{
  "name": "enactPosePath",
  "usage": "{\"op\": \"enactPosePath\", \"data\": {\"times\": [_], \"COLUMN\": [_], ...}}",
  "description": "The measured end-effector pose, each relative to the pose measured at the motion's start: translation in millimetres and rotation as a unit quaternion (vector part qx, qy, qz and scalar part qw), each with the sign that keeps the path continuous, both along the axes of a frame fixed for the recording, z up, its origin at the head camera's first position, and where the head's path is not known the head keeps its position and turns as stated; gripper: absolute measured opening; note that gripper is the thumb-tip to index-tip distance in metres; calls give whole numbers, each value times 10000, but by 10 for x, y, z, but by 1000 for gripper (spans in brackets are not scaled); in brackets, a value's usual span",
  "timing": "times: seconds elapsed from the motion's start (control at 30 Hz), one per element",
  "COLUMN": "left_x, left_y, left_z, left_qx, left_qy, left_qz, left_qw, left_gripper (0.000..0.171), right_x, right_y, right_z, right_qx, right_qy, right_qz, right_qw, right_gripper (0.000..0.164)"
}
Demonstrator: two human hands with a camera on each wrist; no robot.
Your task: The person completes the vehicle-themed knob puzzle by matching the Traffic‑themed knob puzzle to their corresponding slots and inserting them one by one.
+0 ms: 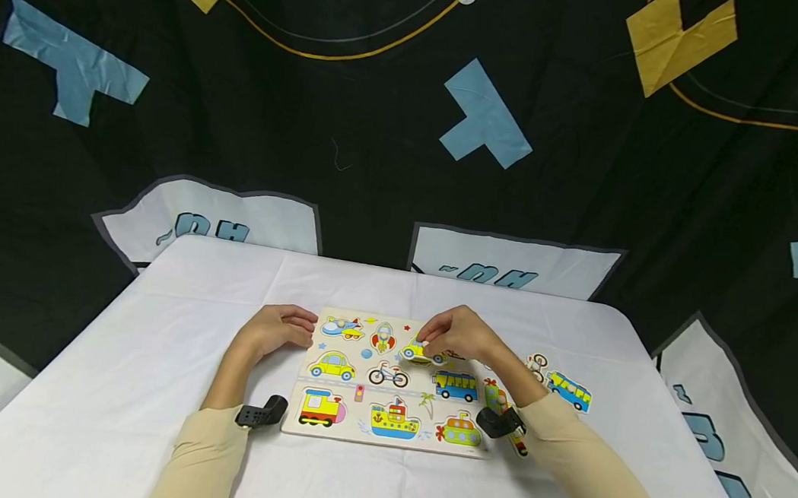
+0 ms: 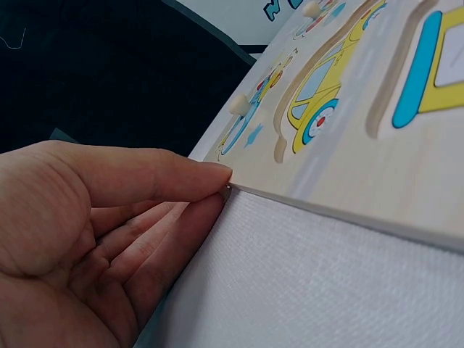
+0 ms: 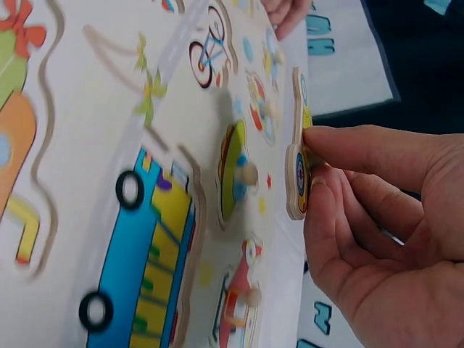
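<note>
A wooden vehicle puzzle board (image 1: pixel 354 429) lies on the table. My left hand (image 1: pixel 276 330) is at its left edge; in the left wrist view the thumb (image 2: pixel 196 177) and a finger pinch that edge. Over the board's upper right part, my right hand (image 1: pixel 461 333) holds a yellow car piece (image 1: pixel 413 351) between thumb and finger. The car piece (image 3: pixel 296 185) appears edge-on in the right wrist view, raised off the board. A printed car recess (image 1: pixel 332 364) shows at the board's left. Knobbed pieces sit in the top row, including a plane (image 1: pixel 342 328) and a rocket (image 1: pixel 383 338).
Right of the board lie a loose bus piece (image 1: pixel 570 391) and a bicycle piece (image 1: pixel 537 364), partly behind my right forearm. More loose pieces (image 1: pixel 519 444) are partly hidden under that wrist. White cloth (image 1: pixel 161 326) covers the table; a dark curtain (image 1: pixel 349 162) hangs behind.
</note>
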State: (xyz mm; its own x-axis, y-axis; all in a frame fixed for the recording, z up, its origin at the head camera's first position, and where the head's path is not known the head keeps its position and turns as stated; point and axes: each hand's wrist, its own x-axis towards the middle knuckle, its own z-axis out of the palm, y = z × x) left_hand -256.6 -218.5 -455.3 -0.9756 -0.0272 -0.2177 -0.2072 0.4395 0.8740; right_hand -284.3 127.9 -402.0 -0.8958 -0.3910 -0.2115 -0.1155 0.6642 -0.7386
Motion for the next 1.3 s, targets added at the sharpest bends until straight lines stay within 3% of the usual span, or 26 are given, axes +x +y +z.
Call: {"op": "enactPosePath", "data": {"times": [1.3], "left_x": [-5], "left_y": [-4], "left_z": [11], "left_qx": [123], "left_qy": [30], "left_qz": [-131], "left_qw": [9998], "left_gripper": [48], "right_x": [159], "right_y": [-1077], "right_z": [-243], "right_qx": [-439], "right_qy": [170], "right_qz": [498], "right_qw": [9976], "right_gripper": [13]}}
